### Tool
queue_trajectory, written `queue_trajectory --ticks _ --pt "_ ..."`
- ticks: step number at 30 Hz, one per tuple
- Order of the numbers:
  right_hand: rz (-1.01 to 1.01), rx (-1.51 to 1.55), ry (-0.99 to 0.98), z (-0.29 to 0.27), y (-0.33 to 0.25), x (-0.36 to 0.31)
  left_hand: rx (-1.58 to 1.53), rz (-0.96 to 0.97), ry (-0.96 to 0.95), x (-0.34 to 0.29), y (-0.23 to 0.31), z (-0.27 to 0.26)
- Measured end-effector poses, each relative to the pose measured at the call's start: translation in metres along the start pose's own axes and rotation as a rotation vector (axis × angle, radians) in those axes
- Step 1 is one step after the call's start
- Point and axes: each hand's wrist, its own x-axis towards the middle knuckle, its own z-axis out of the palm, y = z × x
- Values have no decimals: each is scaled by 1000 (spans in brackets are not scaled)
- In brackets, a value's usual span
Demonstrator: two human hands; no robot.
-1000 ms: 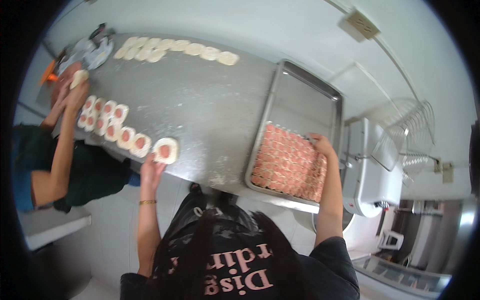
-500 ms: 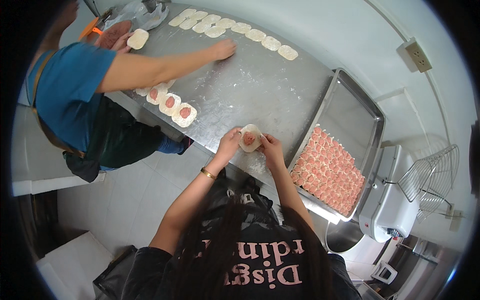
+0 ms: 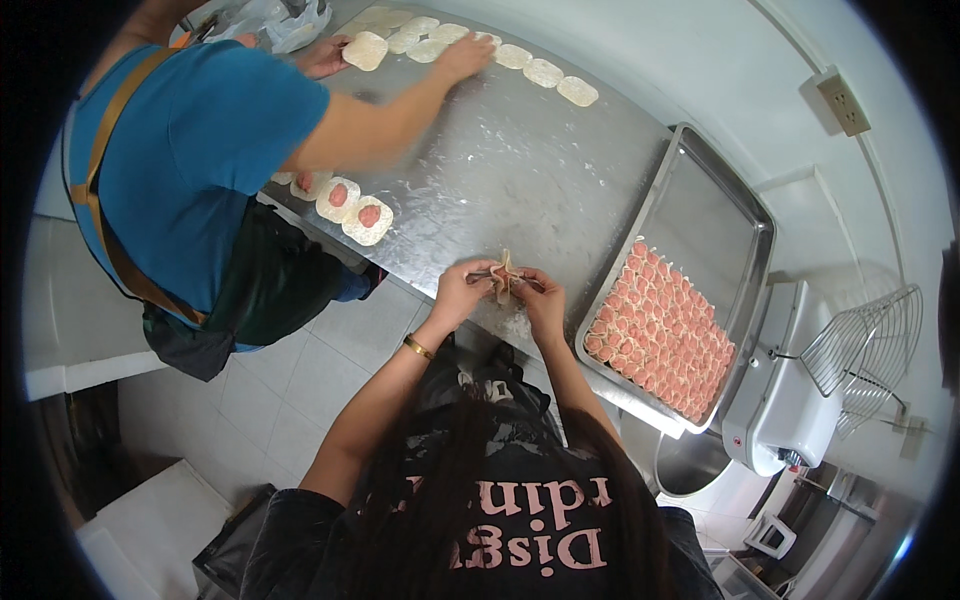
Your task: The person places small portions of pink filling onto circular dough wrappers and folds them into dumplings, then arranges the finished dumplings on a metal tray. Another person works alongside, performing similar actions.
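Note:
Between my two hands is a dumpling wrapper (image 3: 505, 262) with pink minced filling, its sides pinched inward and its upper and lower edges standing out. My left hand (image 3: 464, 290) grips its left side, fingers closed. On the right side, the fingers of my right hand (image 3: 541, 298) press the dough in. The wrapper is held just above the near edge of the steel table (image 3: 560, 180). Off to the left, flat wrappers topped with filling (image 3: 368, 220) lie at the table's edge. A steel tray (image 3: 735, 215) on the right holds many open-topped filled dumplings (image 3: 660, 335) in tight rows.
A co-worker in a blue shirt (image 3: 200, 120) leans over the table at left, holding a wrapper (image 3: 365, 51) and reaching to a row of bare wrappers (image 3: 543, 72) along the far edge. A white mixer (image 3: 775, 400) with a wire guard (image 3: 865, 345) stands beyond the tray.
My fingers have folded the wrapper's sides inward around the filling; before, it lay spread open. The co-worker has leaned farther over the table and reached to the far row of wrappers.

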Motion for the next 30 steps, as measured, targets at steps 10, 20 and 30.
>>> queue_trajectory --ticks 10,20,30 --pt "-29 226 -90 -3 -29 -15 -279 -13 -50 -1 9 0" --pt "-75 -248 -44 -22 -27 -7 -124 -76 -107 -5 10 -1" --pt "-224 -430 -130 -23 -19 -12 195 170 -7 -11 -3 7"
